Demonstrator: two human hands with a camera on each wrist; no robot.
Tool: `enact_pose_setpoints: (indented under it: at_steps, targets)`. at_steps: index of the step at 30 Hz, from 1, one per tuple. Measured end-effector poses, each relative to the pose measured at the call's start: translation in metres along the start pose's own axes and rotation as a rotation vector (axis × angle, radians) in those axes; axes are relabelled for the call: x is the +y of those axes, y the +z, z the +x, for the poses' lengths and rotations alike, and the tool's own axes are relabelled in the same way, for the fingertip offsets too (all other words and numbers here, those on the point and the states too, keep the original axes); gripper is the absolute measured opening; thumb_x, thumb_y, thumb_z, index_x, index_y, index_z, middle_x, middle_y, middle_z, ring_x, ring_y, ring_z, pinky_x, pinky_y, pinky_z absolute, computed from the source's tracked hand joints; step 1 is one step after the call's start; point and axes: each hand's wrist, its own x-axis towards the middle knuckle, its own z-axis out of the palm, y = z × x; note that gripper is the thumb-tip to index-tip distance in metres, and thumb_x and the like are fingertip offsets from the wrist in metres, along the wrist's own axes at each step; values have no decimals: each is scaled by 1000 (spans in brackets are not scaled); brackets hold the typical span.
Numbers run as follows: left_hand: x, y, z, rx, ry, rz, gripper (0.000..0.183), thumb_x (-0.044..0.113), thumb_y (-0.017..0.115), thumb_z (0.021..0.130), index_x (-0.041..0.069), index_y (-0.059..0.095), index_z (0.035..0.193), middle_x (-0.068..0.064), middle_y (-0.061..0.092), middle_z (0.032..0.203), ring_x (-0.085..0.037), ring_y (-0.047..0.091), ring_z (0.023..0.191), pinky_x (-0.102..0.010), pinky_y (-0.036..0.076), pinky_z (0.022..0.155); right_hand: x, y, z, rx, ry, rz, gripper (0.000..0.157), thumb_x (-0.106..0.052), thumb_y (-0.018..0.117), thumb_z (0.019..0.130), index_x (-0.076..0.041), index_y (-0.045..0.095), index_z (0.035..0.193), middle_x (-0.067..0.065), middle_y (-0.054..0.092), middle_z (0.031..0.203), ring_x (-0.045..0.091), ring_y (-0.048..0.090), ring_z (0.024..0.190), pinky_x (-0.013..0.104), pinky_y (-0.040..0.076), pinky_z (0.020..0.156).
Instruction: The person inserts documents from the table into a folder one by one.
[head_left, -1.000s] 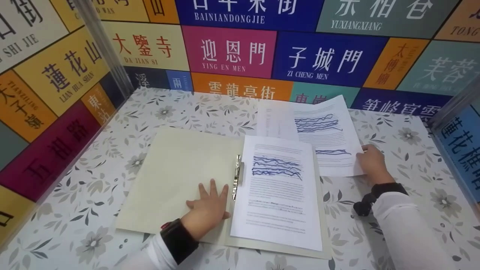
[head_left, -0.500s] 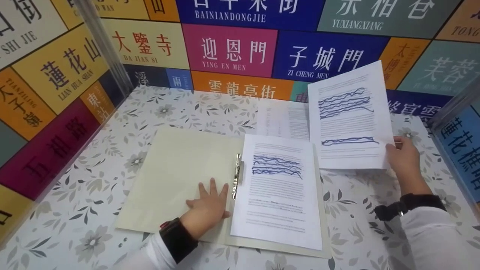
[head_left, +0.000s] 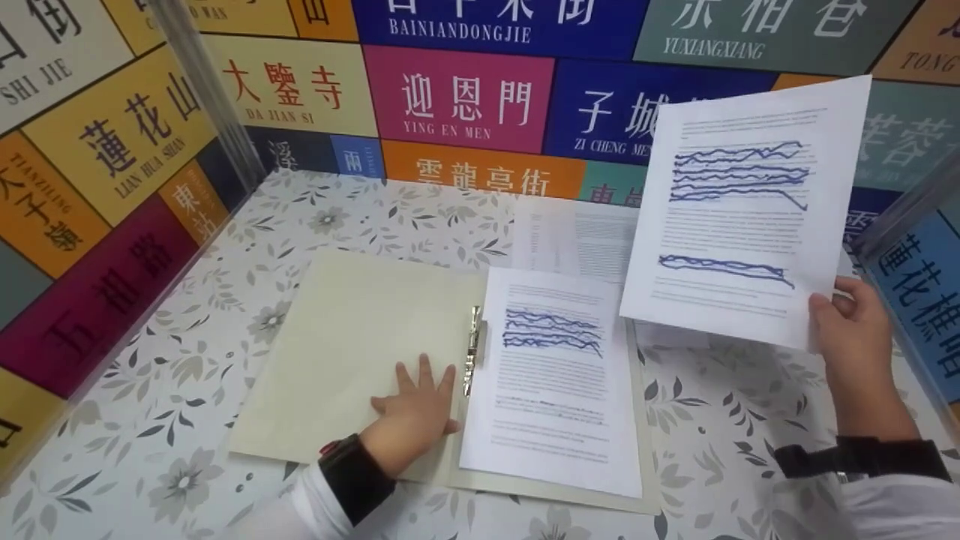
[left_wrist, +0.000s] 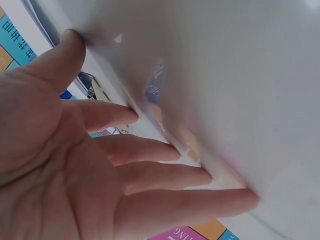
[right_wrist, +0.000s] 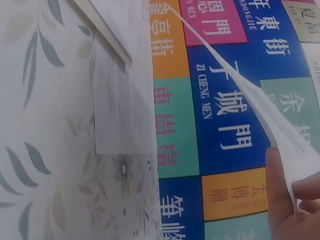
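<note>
With spread fingers, my left hand (head_left: 412, 420) rests on the inside of the cream folder's left cover (head_left: 330, 337). In the left wrist view the fingertips (left_wrist: 245, 197) touch its pale, shiny surface. My right hand (head_left: 859, 345) pinches the right edge of a printed sheet (head_left: 731, 229), held up above the table and tilted. Blue scribbled lines cross part of its text. Several sheets or one, I cannot tell, lie as white paper (head_left: 562, 405) on the folder's right side, also scribbled in blue. A metal clip (head_left: 472, 352) sits along the folder's spine.
Another printed paper (head_left: 544, 236) lies behind the folder, partly covered by it and by the raised sheet. The table (head_left: 172, 375) has a floral cover. Colourful lettered panels (head_left: 465, 105) enclose it at the back and sides.
My right hand has lifted the sheet off the paper behind the folder and carried it up and to the right. My left hand stays in place on the folder.
</note>
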Motion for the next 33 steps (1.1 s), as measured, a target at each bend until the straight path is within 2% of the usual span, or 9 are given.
enact_pose_setpoints:
  at_steps: [1, 4, 7, 11, 13, 19, 24, 28, 33]
  targets:
    - [0, 0, 1, 0, -3, 1, 83, 43, 66, 84, 22, 26, 154, -19, 16, 161, -49, 17, 144, -75, 38, 95, 2, 3, -5, -9, -5, 22, 55, -30, 44, 102, -31, 23, 153, 9, 27, 159, 21, 44, 132, 15, 52, 83]
    - [0, 0, 1, -1, -12, 15, 83, 44, 65, 84, 23, 25, 154, -18, 15, 161, -48, 17, 144, -74, 38, 95, 10, 13, -21, -41, -74, 38, 53, -28, 43, 103, -23, 25, 153, 16, 30, 156, 15, 53, 119, 10, 51, 79]
    - [0, 1, 1, 2, -14, 42, 83, 46, 64, 85, 23, 25, 154, -17, 16, 161, -48, 18, 144, -73, 39, 95, 17, 22, -36, -109, -157, 130, 50, -23, 44, 103, -13, 29, 149, 16, 46, 139, 3, 57, 99, 9, 51, 73]
    - [1, 3, 0, 21, -9, 76, 81, 48, 62, 86, 23, 26, 154, -17, 19, 160, -47, 21, 143, -72, 41, 94, 26, 28, -52, -231, -215, 242, 48, -18, 43, 103, -4, 27, 145, 1, 50, 119, -4, 59, 91, 11, 53, 74]
    - [0, 4, 0, 28, -7, 83, 81, 49, 61, 86, 23, 26, 154, -17, 19, 160, -47, 22, 143, -71, 42, 94, 30, 32, -59, -270, -228, 233, 47, -18, 41, 103, -3, 25, 145, 6, 49, 124, -5, 59, 92, 11, 53, 76]
    - [0, 4, 0, 23, -5, 81, 82, 50, 61, 86, 23, 25, 154, -18, 17, 160, -48, 21, 143, -72, 41, 94, 40, 43, -78, -324, -230, 178, 37, -17, 38, 104, -8, 31, 139, 21, 40, 138, -6, 62, 92, 15, 54, 75]
    - [1, 4, 0, 18, -9, 87, 82, 50, 61, 86, 24, 25, 154, -17, 17, 160, -48, 21, 143, -71, 41, 94, 49, 57, -93, -355, -187, 84, 42, -13, 35, 104, -2, 26, 143, 31, 35, 145, -6, 62, 87, 17, 55, 73]
    - [1, 4, 1, 22, -3, 70, 81, 49, 61, 86, 23, 25, 154, -18, 17, 161, -48, 21, 143, -72, 40, 94, 57, 68, -98, -373, -134, 31, 43, -7, 35, 102, 2, 25, 144, 27, 43, 140, -4, 63, 83, 19, 56, 72]
    - [0, 5, 1, 22, -6, 66, 81, 48, 61, 87, 24, 24, 154, -17, 16, 161, -48, 20, 143, -72, 40, 95, 64, 80, -101, -385, -86, 18, 44, -5, 35, 102, 1, 24, 144, 28, 40, 143, -6, 61, 82, 18, 55, 71]
